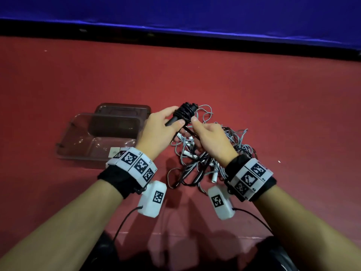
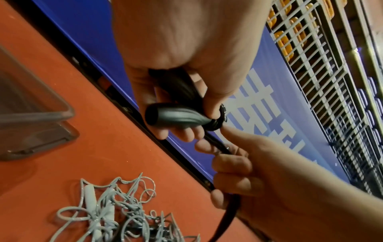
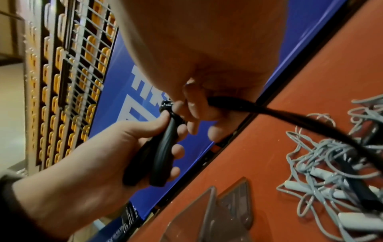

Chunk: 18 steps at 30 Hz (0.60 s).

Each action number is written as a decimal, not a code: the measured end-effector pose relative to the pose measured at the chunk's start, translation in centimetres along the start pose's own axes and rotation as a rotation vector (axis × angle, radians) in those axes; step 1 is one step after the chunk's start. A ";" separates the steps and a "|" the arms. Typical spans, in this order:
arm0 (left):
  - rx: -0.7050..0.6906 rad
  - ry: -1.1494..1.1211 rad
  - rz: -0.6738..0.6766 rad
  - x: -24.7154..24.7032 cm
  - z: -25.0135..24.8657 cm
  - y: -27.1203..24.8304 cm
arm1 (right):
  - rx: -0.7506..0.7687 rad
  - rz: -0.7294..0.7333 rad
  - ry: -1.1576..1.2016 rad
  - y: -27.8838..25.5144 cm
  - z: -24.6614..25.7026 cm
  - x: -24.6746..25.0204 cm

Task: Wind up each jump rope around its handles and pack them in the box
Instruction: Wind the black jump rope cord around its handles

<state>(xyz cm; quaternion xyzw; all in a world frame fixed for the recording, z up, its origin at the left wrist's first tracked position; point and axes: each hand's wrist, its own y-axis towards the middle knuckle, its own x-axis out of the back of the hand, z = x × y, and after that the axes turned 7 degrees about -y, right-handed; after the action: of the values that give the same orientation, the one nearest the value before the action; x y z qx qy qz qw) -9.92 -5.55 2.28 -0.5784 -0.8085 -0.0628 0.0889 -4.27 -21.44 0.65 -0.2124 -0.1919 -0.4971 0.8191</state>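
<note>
The box (image 1: 97,137) sits on the table (image 1: 254,98), left of the rope pile (image 1: 211,153); its lid (image 1: 123,109) lies behind it.

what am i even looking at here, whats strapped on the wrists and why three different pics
No machine: a person winds jump ropes by hand. The big picture comes from a head camera; the other two from cameras strapped at each wrist, beside bands of printed markers. The left hand grips the black handles of one rope. The right hand holds that black rope, winding it around them. On the red table lie a tangle of grey ropes and a clear box, its lid behind.
</note>
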 end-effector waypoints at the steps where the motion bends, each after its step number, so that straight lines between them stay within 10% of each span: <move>1: 0.002 0.060 -0.021 0.2 0.3 0.1 | 0.020 0.026 -0.058 -0.2 0.0 0.2; 10: 0.016 0.598 -0.050 0.2 0.4 -0.4 | 0.600 0.059 -1.017 -1.1 1.3 2.4; 18: -0.167 0.846 0.403 0.5 -1.5 -0.9 | 0.737 0.101 -0.659 0.8 2.1 6.5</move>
<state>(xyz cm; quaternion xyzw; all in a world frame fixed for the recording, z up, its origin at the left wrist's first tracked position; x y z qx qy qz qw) -10.79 -5.67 3.84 -0.6524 -0.5653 -0.3390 0.3741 -1.02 -24.74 5.67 -0.0637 -0.5929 -0.2623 0.7587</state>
